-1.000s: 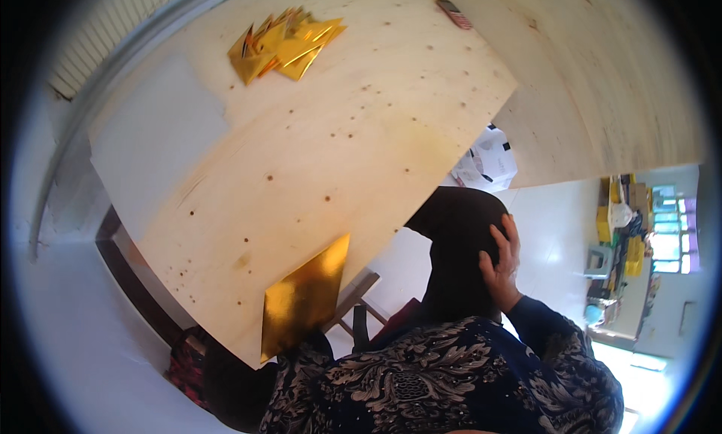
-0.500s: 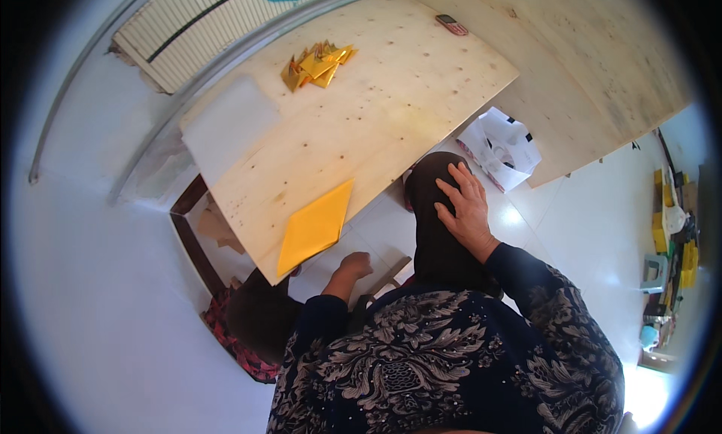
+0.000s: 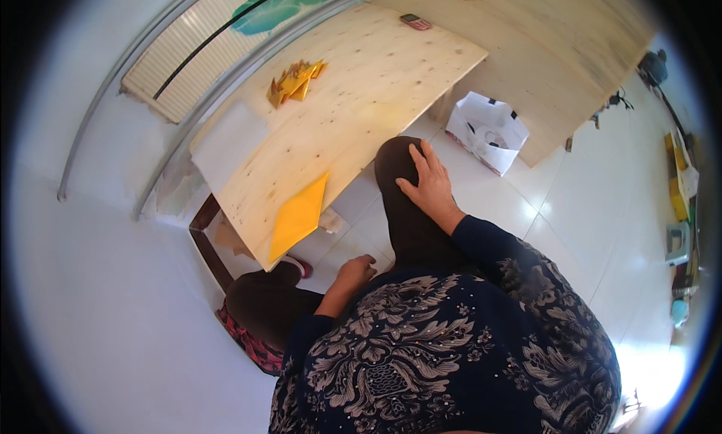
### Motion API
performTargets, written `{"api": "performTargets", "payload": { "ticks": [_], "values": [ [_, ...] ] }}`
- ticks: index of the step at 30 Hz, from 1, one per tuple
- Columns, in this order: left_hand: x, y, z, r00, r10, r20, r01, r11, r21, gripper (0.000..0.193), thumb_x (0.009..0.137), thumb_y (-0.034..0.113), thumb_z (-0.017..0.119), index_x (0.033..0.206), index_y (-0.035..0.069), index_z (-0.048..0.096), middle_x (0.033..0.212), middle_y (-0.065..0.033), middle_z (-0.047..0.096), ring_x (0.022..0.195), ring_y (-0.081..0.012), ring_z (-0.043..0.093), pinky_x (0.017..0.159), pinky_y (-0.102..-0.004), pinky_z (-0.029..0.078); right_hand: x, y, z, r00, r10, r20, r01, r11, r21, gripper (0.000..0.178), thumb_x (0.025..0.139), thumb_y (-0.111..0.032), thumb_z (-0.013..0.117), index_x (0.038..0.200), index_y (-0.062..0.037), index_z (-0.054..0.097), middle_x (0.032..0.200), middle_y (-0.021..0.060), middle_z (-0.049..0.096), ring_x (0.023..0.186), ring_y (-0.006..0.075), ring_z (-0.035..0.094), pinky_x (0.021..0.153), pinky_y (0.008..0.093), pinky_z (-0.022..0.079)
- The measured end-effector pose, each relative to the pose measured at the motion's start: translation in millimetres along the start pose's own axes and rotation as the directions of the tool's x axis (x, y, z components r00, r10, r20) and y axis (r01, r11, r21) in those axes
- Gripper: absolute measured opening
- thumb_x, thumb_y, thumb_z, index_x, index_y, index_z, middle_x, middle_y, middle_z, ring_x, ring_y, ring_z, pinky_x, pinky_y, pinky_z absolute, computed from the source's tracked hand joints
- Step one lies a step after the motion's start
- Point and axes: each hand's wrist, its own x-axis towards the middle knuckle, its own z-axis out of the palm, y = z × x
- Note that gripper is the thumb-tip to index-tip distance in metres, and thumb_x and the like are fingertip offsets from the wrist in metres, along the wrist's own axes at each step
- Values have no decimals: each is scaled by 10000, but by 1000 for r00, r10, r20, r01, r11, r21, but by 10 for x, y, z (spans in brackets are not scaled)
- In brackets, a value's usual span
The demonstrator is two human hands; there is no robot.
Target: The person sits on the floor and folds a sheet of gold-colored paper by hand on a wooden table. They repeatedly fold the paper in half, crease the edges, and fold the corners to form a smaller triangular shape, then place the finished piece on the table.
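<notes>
My right hand point(image 3: 433, 184) rests on my right knee point(image 3: 398, 159), fingers spread, with nothing in it. Loosely curled, my left hand point(image 3: 356, 276) hangs between my legs near my waist; I see nothing in it, though part of its fingers is hidden. A yellow diamond-shaped sheet of paper point(image 3: 299, 217) lies at the near left corner of the wooden table point(image 3: 361, 107), beyond my left hand. Farther back on the table sits a small pile of folded shiny gold paper pieces point(image 3: 295, 83).
A phone point(image 3: 416, 21) lies at the table's far edge. A whitish sheet point(image 3: 229, 137) covers the left end. White bag point(image 3: 487, 133) stands on the floor beside a wooden panel point(image 3: 526, 50). Yellow items and a pale stool point(image 3: 678, 243) line the far right.
The view has shifted, so the table and bag sit farther left. My right hand stays on the knee. My left hand's fist has loosened slightly, and more of my left leg and shoe shows.
</notes>
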Motion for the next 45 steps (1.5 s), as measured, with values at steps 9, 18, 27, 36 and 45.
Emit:
{"api": "performTargets", "payload": {
  "ticks": [9,18,27,36,45],
  "values": [
    [110,-130,-154,995,-103,4,101,983,151,224,791,251,718,852,43,661,814,-195,684,811,-392,661,713,-458,516,-360,106,-190,991,77,107,-76,997,-9,813,813,-469,724,1457,-84,411,1501,237,364,1298,416,455,1043,456,423],
    [-81,212,-346,974,-21,-225,21,1000,-2,182,815,217,708,792,51,638,789,-183,651,794,-388,639,697,-453,506,-335,191,-43,993,65,96,-71,996,59,804,809,-439,736,1445,-59,426,1485,245,382,1319,413,432,1067,457,399],
    [-693,302,-1270,746,202,-635,138,886,443,536,716,181,810,1186,40,595,1215,-165,581,1150,-363,535,970,-448,416,-183,-366,-89,913,-407,30,400,906,137,537,769,-74,739,1282,-43,583,1381,151,522,1278,343,491,1071,458,386],
    [18,133,-1340,820,121,-560,160,890,426,681,900,337,638,1434,-11,399,1550,-195,316,1447,-353,270,1185,-469,201,315,-995,980,866,-428,260,355,891,284,369,905,-115,623,1260,-19,588,1347,167,565,1265,339,514,1036,400,431],
    [439,-220,-1419,855,37,-517,247,848,469,707,958,447,514,1475,-7,354,1576,-188,278,1480,-311,208,1204,-471,124,420,-896,1601,797,-506,330,539,843,-9,420,961,-253,551,1320,-37,525,1426,149,483,1383,298,390,1132,466,283]
  ]
}}
